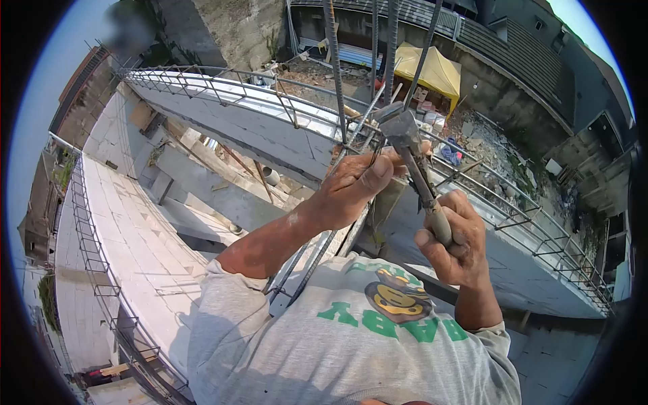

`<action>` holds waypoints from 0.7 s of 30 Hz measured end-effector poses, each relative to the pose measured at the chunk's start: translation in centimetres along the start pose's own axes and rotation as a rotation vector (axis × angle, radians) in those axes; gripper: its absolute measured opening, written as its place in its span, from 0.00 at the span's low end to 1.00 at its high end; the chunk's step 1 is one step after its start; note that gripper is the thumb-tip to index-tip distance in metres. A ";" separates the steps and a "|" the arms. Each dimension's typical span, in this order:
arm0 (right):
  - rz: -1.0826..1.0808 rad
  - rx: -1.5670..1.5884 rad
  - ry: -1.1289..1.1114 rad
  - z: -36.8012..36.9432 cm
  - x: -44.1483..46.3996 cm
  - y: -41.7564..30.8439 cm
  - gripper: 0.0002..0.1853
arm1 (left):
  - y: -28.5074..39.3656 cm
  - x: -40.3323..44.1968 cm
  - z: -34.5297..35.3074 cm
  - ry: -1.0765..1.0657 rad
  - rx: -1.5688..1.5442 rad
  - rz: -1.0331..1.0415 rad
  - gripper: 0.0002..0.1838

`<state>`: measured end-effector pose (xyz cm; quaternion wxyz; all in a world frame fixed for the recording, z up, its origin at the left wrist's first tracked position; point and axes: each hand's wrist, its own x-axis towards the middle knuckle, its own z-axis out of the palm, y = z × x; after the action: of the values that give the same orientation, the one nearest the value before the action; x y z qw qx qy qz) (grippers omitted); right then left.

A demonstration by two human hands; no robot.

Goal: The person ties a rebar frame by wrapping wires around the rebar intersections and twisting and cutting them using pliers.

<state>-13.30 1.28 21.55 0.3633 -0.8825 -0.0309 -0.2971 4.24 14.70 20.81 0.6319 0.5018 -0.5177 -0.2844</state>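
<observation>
My right hand (455, 237) is closed round the grip of a hammer-like tool (420, 177), whose grey block head points up toward the vertical steel bars (335, 67). My left hand (358, 185) is beside the tool's head, its fingers curled around the foot of the bars. Thin dark wire (378, 152) shows at its fingertips; what exactly the fingers grip is partly hidden. Below the hands, more steel rods (314, 263) run down past my shirt.
A light block wall (229, 128) topped with a rebar cage (526, 226) crosses ahead. Another block wall (125, 250) curves at the left. Far below are a yellow canopy (428, 71), rubble (486, 145) and roofs (520, 50).
</observation>
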 end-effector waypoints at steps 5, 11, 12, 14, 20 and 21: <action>-0.059 -0.107 0.078 1.8 3.9 -1.9 0.11 | 0.5 -0.9 -1.1 0.138 -0.348 -0.065 0.34; 0.192 0.113 -0.216 5.0 8.0 -2.8 0.20 | 0.6 -2.7 -3.9 0.361 -0.433 -0.022 0.35; 0.238 0.132 -0.254 5.4 8.7 -3.0 0.20 | 0.5 -2.8 -4.4 0.388 -0.455 -0.012 0.34; 0.340 0.170 -0.326 6.1 10.3 -3.8 0.19 | 0.7 -3.0 -5.2 0.438 -0.504 -0.003 0.34; 0.352 0.032 -0.445 6.3 15.2 -6.1 0.33 | -2.1 -4.2 -11.1 0.614 -0.363 -0.138 0.30; 0.284 0.019 -0.459 6.1 15.8 -6.1 0.33 | -3.0 -4.7 -12.1 0.648 -0.364 -0.174 0.29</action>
<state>1.05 7.21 30.58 0.3931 -0.9188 0.0091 -0.0349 14.66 21.97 16.76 0.8151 0.4874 -0.1873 -0.2509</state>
